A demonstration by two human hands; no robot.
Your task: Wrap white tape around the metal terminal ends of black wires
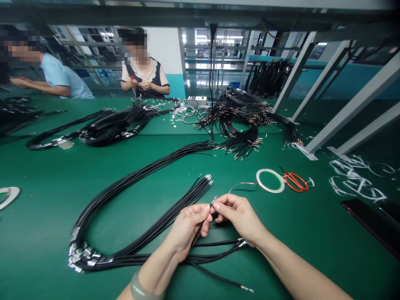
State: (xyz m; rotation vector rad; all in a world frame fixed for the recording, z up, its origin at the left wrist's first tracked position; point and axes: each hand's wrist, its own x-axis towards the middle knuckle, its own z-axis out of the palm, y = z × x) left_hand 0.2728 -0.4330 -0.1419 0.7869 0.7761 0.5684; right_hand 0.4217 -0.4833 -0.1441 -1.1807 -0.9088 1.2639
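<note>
My left hand (190, 223) is closed in a pinch around a thin black cable (197, 236), just below its bare tip. Thumb and forefinger of my right hand (236, 214) press together at the same tip, touching the left fingertips. From behind the right fingers a thin strip (243, 183) runs to a flat white roll of tape (270, 181); whether those fingers also grip the strip is hidden. Below my hands lie loose cable ends (242, 243) with silvery tips. The bundle of black cables (103, 200) curves around on the left, with silver labels (81, 255) at its bend.
Orange-handled scissors (295, 181) lie beside the tape roll. A dark phone (370, 223) and white scrap strips (353, 177) are at right, near metal posts (328, 112). Cable heaps (240, 108) cover the far bench. Two people (143, 71) sit across.
</note>
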